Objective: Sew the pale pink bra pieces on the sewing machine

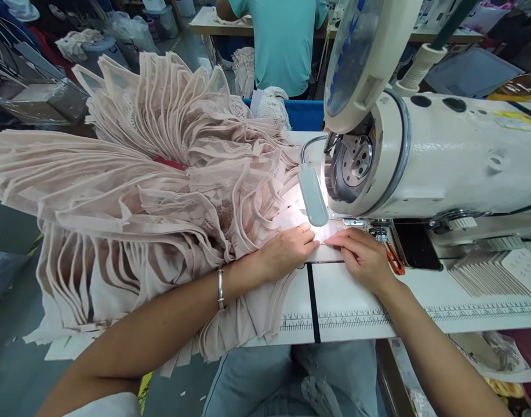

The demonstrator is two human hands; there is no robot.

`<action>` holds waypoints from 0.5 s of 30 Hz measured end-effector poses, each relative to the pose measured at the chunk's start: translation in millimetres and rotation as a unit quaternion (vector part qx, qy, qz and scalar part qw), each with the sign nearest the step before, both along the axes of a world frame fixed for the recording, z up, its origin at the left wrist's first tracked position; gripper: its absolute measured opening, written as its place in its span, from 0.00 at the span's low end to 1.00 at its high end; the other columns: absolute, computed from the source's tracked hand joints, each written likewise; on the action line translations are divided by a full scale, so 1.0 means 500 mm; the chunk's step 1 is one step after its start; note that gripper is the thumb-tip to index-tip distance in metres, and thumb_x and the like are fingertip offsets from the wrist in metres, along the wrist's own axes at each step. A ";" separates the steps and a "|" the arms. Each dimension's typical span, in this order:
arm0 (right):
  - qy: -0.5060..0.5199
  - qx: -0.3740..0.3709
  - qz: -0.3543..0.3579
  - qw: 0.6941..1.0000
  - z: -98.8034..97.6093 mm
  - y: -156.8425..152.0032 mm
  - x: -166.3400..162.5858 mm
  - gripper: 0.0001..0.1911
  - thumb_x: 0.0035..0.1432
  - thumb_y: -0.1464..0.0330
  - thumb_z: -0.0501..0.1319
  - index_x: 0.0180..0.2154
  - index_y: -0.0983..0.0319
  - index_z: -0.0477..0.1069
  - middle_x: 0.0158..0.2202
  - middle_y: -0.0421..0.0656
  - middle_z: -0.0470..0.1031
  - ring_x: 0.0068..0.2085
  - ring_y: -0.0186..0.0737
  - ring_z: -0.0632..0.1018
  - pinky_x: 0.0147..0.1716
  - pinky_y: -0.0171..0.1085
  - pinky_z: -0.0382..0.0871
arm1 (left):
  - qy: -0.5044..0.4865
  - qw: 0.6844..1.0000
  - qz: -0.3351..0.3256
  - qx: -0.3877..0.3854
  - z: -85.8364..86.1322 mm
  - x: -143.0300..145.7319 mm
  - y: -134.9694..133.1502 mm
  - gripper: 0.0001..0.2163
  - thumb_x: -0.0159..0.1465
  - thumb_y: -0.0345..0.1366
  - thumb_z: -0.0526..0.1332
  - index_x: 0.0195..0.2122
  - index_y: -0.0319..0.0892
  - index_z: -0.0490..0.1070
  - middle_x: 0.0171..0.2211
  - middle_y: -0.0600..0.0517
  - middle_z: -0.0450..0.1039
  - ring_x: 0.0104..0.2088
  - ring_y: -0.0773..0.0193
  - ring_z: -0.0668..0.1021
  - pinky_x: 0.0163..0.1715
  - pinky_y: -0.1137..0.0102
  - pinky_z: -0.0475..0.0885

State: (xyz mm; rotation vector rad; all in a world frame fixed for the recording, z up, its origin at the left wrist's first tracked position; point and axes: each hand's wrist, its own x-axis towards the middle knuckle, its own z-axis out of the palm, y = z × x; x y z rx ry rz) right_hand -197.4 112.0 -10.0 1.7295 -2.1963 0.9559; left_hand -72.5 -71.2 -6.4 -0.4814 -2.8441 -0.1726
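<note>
Under the bright lamp of a white sewing machine (457, 156), a small pale piece of fabric (321, 231) lies on the machine bed. My left hand (289, 249), silver bangle at the wrist, has its fingers closed on the left side of that fabric. From the right, the fingertips of my right hand (364, 258) pinch its near edge. A big heap of pale pink garment pieces (161, 200), with lace and bound edges, spreads over the table's left side and hangs past its front edge. My left forearm crosses the heap. Glare washes out the fabric's detail.
A small grey-green lamp (313, 194) hangs close above my hands. Orange-handled scissors (395, 259) and a dark phone-like slab (417, 244) lie right of my right hand. Stacked cards (483, 272) sit farther right. Ahead, a person in a teal shirt (285, 46) sits beyond a blue bin (306, 116).
</note>
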 end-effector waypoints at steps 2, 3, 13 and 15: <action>0.000 0.012 0.011 1.000 0.001 0.001 -0.001 0.20 0.59 0.80 0.51 0.37 0.56 0.78 0.34 0.39 0.78 0.36 0.35 0.77 0.38 0.34 0.70 | 0.000 1.000 -0.001 0.012 -0.002 0.001 0.000 0.11 0.69 0.23 0.50 0.37 0.37 0.71 0.35 0.48 0.70 0.36 0.63 0.71 0.33 0.71 0.67; 0.002 0.019 0.017 1.000 0.002 0.001 -0.001 0.20 0.59 0.80 0.52 0.38 0.56 0.78 0.34 0.40 0.78 0.37 0.35 0.77 0.38 0.35 0.70 | 0.005 1.000 0.003 0.017 -0.003 0.001 0.000 0.11 0.69 0.24 0.50 0.36 0.37 0.71 0.34 0.48 0.70 0.36 0.63 0.71 0.33 0.71 0.67; 0.039 0.085 0.056 0.994 0.005 0.009 -0.005 0.20 0.61 0.79 0.53 0.42 0.55 0.79 0.41 0.45 0.77 0.44 0.40 0.75 0.42 0.39 0.73 | -0.042 0.999 0.008 0.030 0.021 0.013 -0.016 0.10 0.64 0.21 0.50 0.41 0.37 0.68 0.48 0.41 0.71 0.50 0.54 0.72 0.51 0.60 0.67; 0.055 0.094 0.042 0.993 -0.001 0.010 -0.006 0.22 0.60 0.80 0.52 0.43 0.54 0.79 0.45 0.44 0.78 0.47 0.40 0.75 0.45 0.41 0.74 | -0.052 0.998 0.014 0.028 0.024 0.014 -0.016 0.12 0.63 0.19 0.50 0.42 0.37 0.67 0.50 0.40 0.70 0.54 0.52 0.71 0.55 0.55 0.64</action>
